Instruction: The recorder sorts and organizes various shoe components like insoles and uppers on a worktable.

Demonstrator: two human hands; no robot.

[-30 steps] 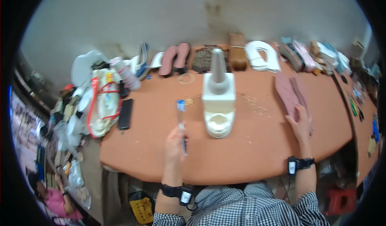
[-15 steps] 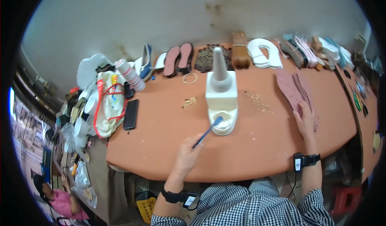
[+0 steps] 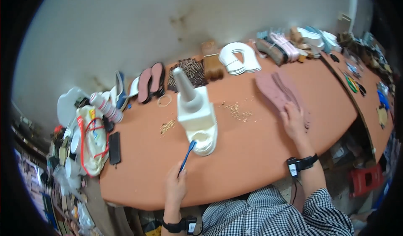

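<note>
My left hand (image 3: 175, 184) is closed around the handle of a blue brush (image 3: 185, 159), which looks like a toothbrush. The brush head is at the left rim of the shallow basin on a white glue pot (image 3: 196, 120). A tall grey-white cone rises from the pot's back, and pale white paste coats the basin. On the right, my right hand (image 3: 295, 121) grips the near part of a stack of dusty pink insole-shaped pieces (image 3: 270, 90), thumb on the left side and fingers over the top. The pieces lie fanned on the table.
Small gold bits (image 3: 237, 111) lie scattered on the brown table (image 3: 247, 160). Along the wall stand pink soles (image 3: 145, 85), white U-shaped pieces (image 3: 228, 61) and bundled straps (image 3: 285, 45). A phone (image 3: 114, 148) and a cloth bag (image 3: 95, 145) are at the left.
The view has swung to the right, so the table's things sit farther left. My left hand has drawn the brush from the basin's middle to its left rim. My right hand stays at the insoles.
</note>
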